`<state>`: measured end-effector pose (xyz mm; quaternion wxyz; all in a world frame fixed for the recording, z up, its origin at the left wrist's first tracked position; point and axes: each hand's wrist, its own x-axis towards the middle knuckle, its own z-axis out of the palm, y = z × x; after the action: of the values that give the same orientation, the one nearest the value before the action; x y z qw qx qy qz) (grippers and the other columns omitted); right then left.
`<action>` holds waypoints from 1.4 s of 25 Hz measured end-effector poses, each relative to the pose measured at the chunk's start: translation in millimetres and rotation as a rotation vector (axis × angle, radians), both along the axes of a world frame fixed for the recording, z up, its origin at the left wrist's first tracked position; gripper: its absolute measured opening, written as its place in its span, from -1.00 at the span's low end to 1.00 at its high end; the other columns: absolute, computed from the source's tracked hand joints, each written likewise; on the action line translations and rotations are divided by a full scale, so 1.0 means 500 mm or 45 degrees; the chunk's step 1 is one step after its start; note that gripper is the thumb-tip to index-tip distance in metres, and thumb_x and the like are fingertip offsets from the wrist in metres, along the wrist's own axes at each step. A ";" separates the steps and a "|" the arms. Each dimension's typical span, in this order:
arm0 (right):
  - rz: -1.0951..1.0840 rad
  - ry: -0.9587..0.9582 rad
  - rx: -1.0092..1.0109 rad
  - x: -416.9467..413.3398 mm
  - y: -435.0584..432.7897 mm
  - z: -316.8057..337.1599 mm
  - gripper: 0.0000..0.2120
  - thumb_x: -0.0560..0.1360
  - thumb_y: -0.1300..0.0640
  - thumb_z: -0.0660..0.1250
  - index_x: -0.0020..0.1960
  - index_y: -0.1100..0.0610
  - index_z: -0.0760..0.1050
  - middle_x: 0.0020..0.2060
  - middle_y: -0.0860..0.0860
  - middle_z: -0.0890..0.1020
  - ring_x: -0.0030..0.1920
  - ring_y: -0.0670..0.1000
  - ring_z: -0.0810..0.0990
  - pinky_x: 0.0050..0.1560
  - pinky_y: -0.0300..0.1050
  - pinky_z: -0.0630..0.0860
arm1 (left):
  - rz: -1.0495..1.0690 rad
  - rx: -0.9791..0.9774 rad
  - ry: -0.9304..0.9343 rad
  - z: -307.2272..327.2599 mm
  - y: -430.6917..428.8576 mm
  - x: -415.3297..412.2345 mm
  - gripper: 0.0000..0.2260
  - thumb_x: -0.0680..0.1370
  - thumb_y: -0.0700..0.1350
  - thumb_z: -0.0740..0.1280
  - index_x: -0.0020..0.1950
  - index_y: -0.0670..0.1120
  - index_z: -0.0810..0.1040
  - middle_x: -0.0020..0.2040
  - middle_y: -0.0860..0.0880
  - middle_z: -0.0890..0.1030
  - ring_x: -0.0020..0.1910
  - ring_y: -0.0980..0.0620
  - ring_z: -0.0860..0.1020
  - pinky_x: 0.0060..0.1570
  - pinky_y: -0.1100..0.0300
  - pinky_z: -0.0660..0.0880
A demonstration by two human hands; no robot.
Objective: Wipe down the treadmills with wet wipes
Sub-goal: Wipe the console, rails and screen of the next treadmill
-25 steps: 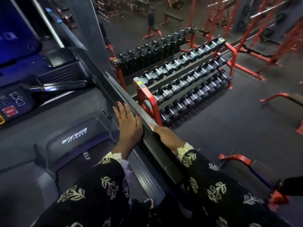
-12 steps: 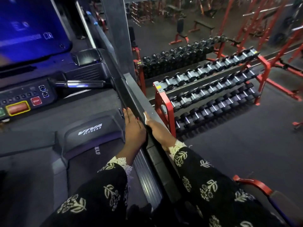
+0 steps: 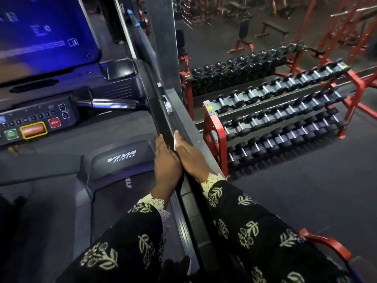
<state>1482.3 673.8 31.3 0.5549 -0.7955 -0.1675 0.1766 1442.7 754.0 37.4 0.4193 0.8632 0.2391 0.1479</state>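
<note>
Hidden/unclear: white wet wipe (image 3: 175, 142) is mostly covered, with only a small strip showing beside the right index finger. Both palms face the rail, so they're not visible. Right thumb is out of sight, so I can't tell if it pinches the wipe. Text on the glowing blue console screen (image 3: 40, 33) is too blurred to read. Black floral-print sleeves (image 3: 126, 252) are cut off at the bottom edge.

Around:
- Black control panel (image 3: 34, 119) sits under the screen, with a round red stop button (image 3: 54, 123), a yellow-framed red bar button (image 3: 33, 129) and a green button (image 3: 11, 134).
- Short silver grip bar (image 3: 110, 104) sticks out from the panel toward the rail.
- Grey motor cover marked VIVA FITNESS (image 3: 122, 156) is just left of the left hand.
- Tall grey square pillar (image 3: 163, 48) rises along the rail line and blocks part of the floor behind.
- Beyond the rail is a red steel tiered rack (image 3: 214, 123) loaded with black dumbbells (image 3: 291, 129).
- Red-framed bench (image 3: 326, 245) at lower right is partly behind the right sleeve.

Hands:
- Left hand (image 3: 166, 160) is flat, fingers straight and together, lying against the inner face of the dark grey metal side rail (image 3: 183, 121).
- Right hand (image 3: 192, 157) is flat too, fingers straight, on the rail's top, pressing the wipe onto it.
- The hands lie side by side along the rail and appear to touch.
</note>
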 end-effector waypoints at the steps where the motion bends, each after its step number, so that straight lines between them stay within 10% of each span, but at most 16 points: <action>1: 0.012 -0.027 0.056 -0.011 -0.015 -0.001 -0.58 0.65 0.03 0.09 0.50 -0.09 0.22 0.44 -0.05 0.35 0.46 -0.08 0.27 0.48 -0.13 0.16 | 0.010 -0.006 0.003 0.002 -0.001 0.000 -0.53 0.63 -0.25 0.07 0.56 -0.18 0.10 0.55 -0.17 0.17 0.52 -0.07 0.16 0.42 0.18 0.11; 5: 0.044 0.003 0.167 -0.097 -0.100 -0.021 -0.61 0.65 0.08 0.13 0.46 -0.03 0.31 0.36 -0.20 0.41 0.31 -0.33 0.37 0.35 -0.37 0.25 | 0.084 -0.007 0.010 0.002 -0.008 -0.002 -0.54 0.64 -0.22 0.06 0.56 -0.10 0.14 0.54 -0.10 0.22 0.48 -0.09 0.25 0.38 0.16 0.19; 10: -0.137 0.382 -0.009 -0.011 -0.027 -0.030 -0.52 0.63 -0.13 0.01 0.47 0.06 0.32 0.40 0.03 0.41 0.42 0.04 0.34 0.45 -0.04 0.19 | 0.094 0.001 0.028 -0.003 -0.004 0.007 -0.53 0.62 -0.23 0.07 0.55 -0.09 0.17 0.51 -0.11 0.29 0.44 -0.14 0.32 0.37 0.09 0.25; 15: 0.070 0.156 0.318 0.027 0.007 -0.024 -0.56 0.66 0.06 0.04 0.53 -0.03 0.12 0.47 -0.20 0.19 0.45 -0.24 0.12 0.45 -0.26 0.02 | 0.123 -0.023 0.095 0.007 0.008 0.031 -0.52 0.62 -0.20 0.09 0.56 -0.04 0.15 0.47 -0.15 0.36 0.39 -0.17 0.38 0.30 0.05 0.32; 20: -0.082 0.644 0.233 0.096 0.046 -0.063 -0.44 0.61 -0.16 0.05 0.48 0.15 0.29 0.41 0.04 0.38 0.42 0.03 0.33 0.45 0.00 0.23 | 0.162 0.098 0.203 0.029 0.018 0.066 -0.49 0.62 -0.16 0.08 0.57 0.04 0.10 0.33 -0.21 0.49 0.21 -0.27 0.49 0.14 -0.02 0.39; 24: -0.004 0.300 0.414 0.092 0.046 -0.073 -0.52 0.63 -0.06 0.05 0.52 -0.01 0.17 0.47 -0.11 0.26 0.47 -0.14 0.18 0.48 -0.14 0.10 | 0.221 0.136 0.288 0.044 0.024 0.087 -0.50 0.63 -0.12 0.07 0.56 0.12 0.09 0.20 -0.22 0.58 0.13 -0.26 0.53 0.07 0.00 0.39; 28: -0.053 0.572 0.408 0.059 0.025 -0.119 -0.36 0.50 -0.36 0.11 0.42 0.01 0.39 0.35 -0.01 0.48 0.39 0.00 0.39 0.44 0.06 0.26 | 0.263 0.092 0.271 0.051 0.016 0.081 -0.52 0.64 -0.10 0.06 0.55 0.18 0.11 0.12 -0.20 0.61 0.07 -0.24 0.55 0.04 0.03 0.40; 31: 0.012 0.739 0.465 0.123 0.051 -0.094 -0.54 0.64 -0.08 0.03 0.28 0.19 0.50 0.13 0.11 0.61 0.17 0.07 0.56 0.22 -0.07 0.47 | 0.279 0.079 0.268 0.050 0.015 0.085 -0.53 0.65 -0.08 0.06 0.54 0.21 0.11 0.10 -0.21 0.61 0.03 -0.24 0.57 -0.03 0.06 0.38; 35: -0.031 0.550 0.469 0.154 0.082 -0.041 -0.52 0.63 -0.05 0.04 0.50 0.07 0.23 0.46 0.01 0.33 0.43 -0.06 0.30 0.46 -0.09 0.19 | 0.291 0.044 0.281 0.044 0.017 0.084 -0.53 0.65 -0.05 0.06 0.53 0.27 0.10 0.07 -0.19 0.63 -0.03 -0.22 0.57 -0.07 0.08 0.38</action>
<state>1559.3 714.7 10.7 0.7149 -0.6274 -0.0651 0.3018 1484.8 762.4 59.2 0.3562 0.8484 0.3778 0.1029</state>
